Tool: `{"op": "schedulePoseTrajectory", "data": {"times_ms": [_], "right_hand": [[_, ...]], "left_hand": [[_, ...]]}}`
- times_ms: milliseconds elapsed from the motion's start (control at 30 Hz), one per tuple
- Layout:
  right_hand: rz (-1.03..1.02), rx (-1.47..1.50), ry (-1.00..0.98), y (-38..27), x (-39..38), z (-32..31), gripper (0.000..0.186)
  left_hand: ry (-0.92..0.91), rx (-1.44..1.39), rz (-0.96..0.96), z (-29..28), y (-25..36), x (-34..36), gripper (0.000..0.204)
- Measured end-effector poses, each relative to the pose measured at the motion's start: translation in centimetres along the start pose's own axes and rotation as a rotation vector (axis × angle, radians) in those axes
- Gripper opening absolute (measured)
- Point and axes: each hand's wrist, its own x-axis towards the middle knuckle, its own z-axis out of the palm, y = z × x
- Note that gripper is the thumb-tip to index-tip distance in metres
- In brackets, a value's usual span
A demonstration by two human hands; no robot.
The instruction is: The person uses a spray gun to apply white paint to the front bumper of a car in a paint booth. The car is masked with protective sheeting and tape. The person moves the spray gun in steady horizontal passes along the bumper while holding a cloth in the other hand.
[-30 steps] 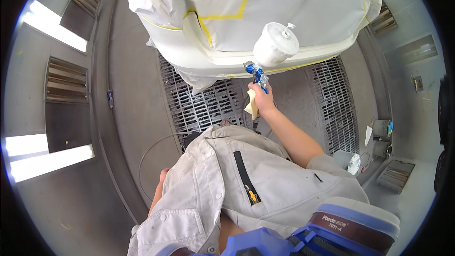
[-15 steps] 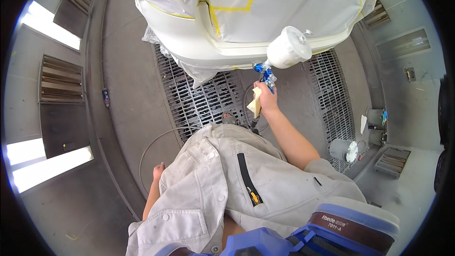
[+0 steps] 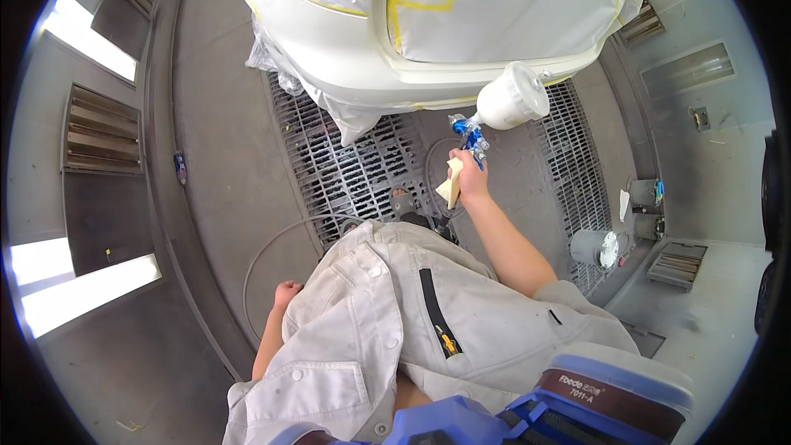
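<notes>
My right hand [image 3: 471, 180] is wrapped round the handle of a blue spray gun [image 3: 471, 133], its white paint cup [image 3: 515, 97] tilted up toward the right. A folded cream-coloured cloth or paper [image 3: 450, 183] sticks out between that hand and the handle. Just beyond the gun is a white car bumper [image 3: 346, 66], apparently apart from it. White masking sheet [image 3: 494, 21] edged with yellow tape covers the car body above the bumper. Low on the left, my left hand [image 3: 287, 292] hangs beside my light grey jacket, its fingers curled in, with nothing visible in them.
Metal floor grating [image 3: 350, 169] lies under the bumper, with a second strip [image 3: 568, 156] on the right. An air hose [image 3: 264, 259] loops over the floor at left. Grey containers [image 3: 592, 249] stand by the right wall. A small bottle-like object [image 3: 180, 167] lies along the left wall.
The spray gun and my right hand sit slightly lower and farther right in the picture. The bumper's left part shows farther right, and my left hand has shifted slightly right.
</notes>
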Motion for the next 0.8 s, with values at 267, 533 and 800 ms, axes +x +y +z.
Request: {"op": "schedulePoseTrajectory", "data": {"times_ms": [267, 533, 800], "right_hand": [[0.052, -0.054, 0.015, 3.1, -4.2, 1.5, 0.016], [0.050, -0.002, -0.020, 2.7, -5.5, 2.7, 0.020], [0.107, 0.038, -0.033, 0.6, -5.8, 2.7, 0.020]], "left_hand": [[-0.084, 0.108, 0.069, -1.8, -9.9, 1.4, 0.025], [0.152, 0.059, -0.042, -7.0, -3.1, -4.4, 0.023], [0.314, 0.124, -0.008, -5.1, 2.6, -6.9, 0.020]]}}
